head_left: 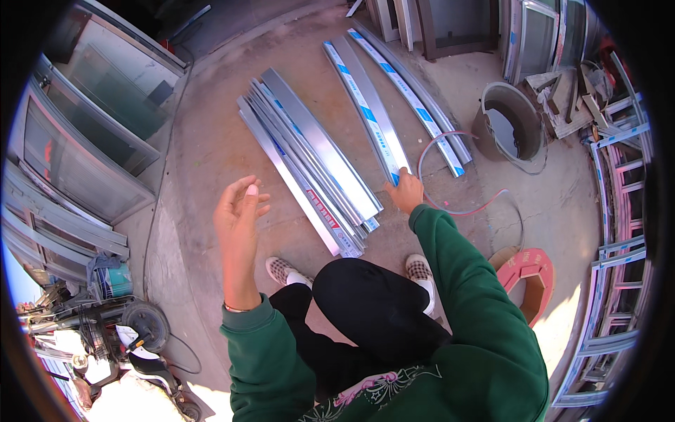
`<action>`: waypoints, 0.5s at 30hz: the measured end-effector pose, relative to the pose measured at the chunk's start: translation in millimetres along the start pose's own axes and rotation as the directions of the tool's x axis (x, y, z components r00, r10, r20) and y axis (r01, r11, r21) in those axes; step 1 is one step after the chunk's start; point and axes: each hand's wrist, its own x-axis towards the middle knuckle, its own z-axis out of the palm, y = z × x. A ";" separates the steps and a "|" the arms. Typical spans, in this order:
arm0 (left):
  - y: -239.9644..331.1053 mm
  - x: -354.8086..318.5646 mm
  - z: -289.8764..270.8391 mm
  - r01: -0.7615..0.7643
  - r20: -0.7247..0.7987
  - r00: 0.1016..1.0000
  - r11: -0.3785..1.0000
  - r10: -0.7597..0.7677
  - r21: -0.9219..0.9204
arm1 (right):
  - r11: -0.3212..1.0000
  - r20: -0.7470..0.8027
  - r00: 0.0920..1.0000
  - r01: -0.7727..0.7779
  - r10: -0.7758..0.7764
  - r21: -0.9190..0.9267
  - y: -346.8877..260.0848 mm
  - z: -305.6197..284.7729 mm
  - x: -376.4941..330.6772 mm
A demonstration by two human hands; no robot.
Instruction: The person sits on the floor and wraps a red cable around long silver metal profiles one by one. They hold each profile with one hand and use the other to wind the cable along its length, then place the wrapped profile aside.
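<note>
My right hand (406,191) is closed on the near end of a long metal profile (368,116) with blue-and-white film, which lies on the floor beside a plain grey profile (361,91). My left hand (239,211) is raised in the air with its fingers apart and nothing in it. Between my hands and farther off lies a stack of long silvery metal profiles (316,148), some with red or blue printed film. Two more profiles (411,98), one with blue-and-white film, lie to the right.
A dark bucket (485,133) stands at the right, with a thin red-and-grey hose (460,211) curling nearby. A red-topped hollow stool-like thing (536,271) sits lower right. Framed panels (91,98) lean at the left, window frames (619,232) at the far right. A wheeled vehicle (144,327) stands lower left.
</note>
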 end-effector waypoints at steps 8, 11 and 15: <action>4.4 -1.1 10.8 0.006 0.065 0.998 0.994 -0.013 0.111 | 0.996 -0.014 1.000 -0.005 0.004 -0.091 29.6 52.2 23.3; 7.5 -3.9 14.3 0.007 0.099 0.995 0.994 -0.018 0.111 | 0.990 0.007 0.999 -0.046 0.047 -0.130 38.0 58.5 29.4; 10.6 -7.3 14.6 0.018 0.093 0.995 0.986 -0.035 0.168 | 0.946 -0.199 0.930 -0.322 0.308 -0.041 69.6 50.2 59.3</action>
